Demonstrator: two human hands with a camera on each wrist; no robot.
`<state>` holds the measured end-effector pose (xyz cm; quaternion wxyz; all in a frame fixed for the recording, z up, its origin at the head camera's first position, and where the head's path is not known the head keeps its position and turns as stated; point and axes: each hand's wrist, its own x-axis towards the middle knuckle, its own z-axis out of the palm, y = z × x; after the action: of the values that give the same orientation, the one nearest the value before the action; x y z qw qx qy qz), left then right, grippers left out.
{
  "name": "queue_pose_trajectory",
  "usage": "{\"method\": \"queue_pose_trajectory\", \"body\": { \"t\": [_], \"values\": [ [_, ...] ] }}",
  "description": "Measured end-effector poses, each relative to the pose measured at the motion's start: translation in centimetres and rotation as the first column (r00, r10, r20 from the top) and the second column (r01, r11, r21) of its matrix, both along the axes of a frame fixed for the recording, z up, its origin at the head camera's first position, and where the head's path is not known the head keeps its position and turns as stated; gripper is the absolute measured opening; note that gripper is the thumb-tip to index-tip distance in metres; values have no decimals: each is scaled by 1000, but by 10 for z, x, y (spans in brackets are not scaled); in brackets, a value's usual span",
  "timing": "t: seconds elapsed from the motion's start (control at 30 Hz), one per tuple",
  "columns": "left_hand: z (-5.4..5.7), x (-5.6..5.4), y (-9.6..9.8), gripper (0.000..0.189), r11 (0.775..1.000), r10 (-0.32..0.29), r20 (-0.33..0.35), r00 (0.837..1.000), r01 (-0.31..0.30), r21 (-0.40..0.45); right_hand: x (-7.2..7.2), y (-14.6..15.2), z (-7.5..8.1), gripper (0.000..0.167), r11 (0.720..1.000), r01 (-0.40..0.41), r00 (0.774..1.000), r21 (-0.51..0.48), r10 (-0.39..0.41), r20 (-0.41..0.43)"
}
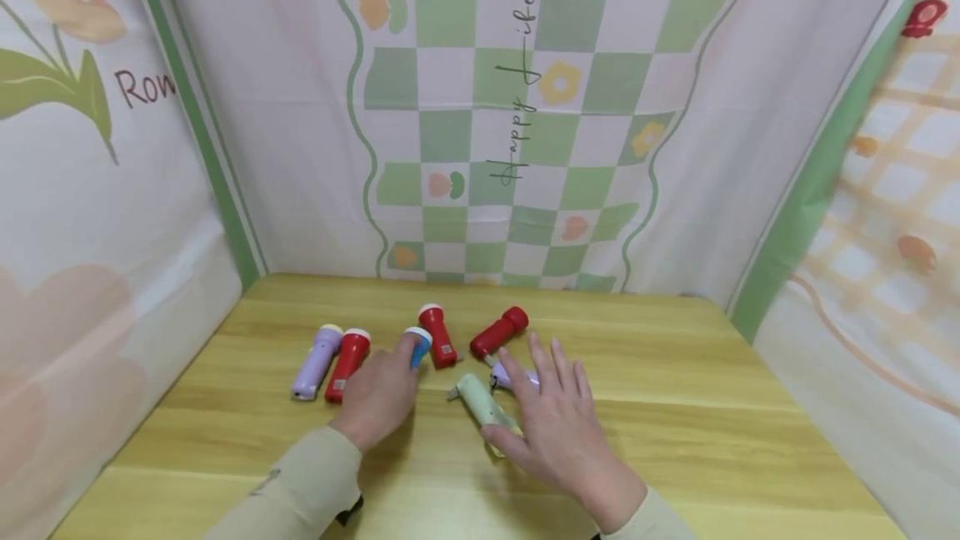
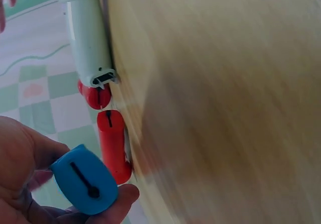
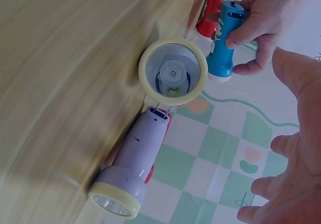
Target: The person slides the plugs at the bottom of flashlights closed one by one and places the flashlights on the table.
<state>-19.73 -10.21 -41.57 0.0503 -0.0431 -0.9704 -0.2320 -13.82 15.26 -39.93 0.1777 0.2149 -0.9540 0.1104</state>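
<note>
My left hand [image 1: 381,398] grips a blue flashlight [image 3: 224,40] with a white head rim; in the left wrist view its blue tail end [image 2: 84,180] faces the camera. Spread fingers of my right hand [image 1: 558,427] hover over a pale green flashlight [image 1: 478,398] and a purple flashlight [image 1: 504,375], which the hand partly covers in the head view. That hand holds nothing. In the right wrist view, the purple flashlight [image 3: 136,146] lies beside the cream-rimmed head of the green one [image 3: 173,73].
Behind the hands lie two red flashlights, one upright-pointing [image 1: 435,333] and one slanted [image 1: 498,333]. Left of my left hand, another red flashlight [image 1: 348,363] lies beside a second purple flashlight [image 1: 317,363]. Patterned cloth [image 1: 300,148] walls surround the wooden table [image 1: 675,407].
</note>
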Motion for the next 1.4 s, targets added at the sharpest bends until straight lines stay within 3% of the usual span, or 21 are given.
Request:
{"method": "queue_pose_trajectory", "body": {
  "t": [0.2,0.43,0.7,1.07,1.4],
  "values": [
    [-9,-5,1,24,989,-64,-32,997,59,-135,1,1,-1,92,1000,16,1000,4,-16,-2],
    [-16,-10,1,21,976,-62,-61,996,47,-215,2,1,-1,91,1000,21,1000,-2,-21,13],
    [-18,-14,2,18,936,-53,-51,997,32,-349,0,2,-2,90,1000,17,1000,-1,-17,18],
    [-22,-16,-3,5,925,-73,-113,991,24,-380,-1,0,-2,90,1000,16,999,-5,-16,30],
    [-20,-11,-4,11,921,-73,-111,991,24,-389,-1,-1,-3,90,1000,7,999,-15,-7,33]
  ]
}}
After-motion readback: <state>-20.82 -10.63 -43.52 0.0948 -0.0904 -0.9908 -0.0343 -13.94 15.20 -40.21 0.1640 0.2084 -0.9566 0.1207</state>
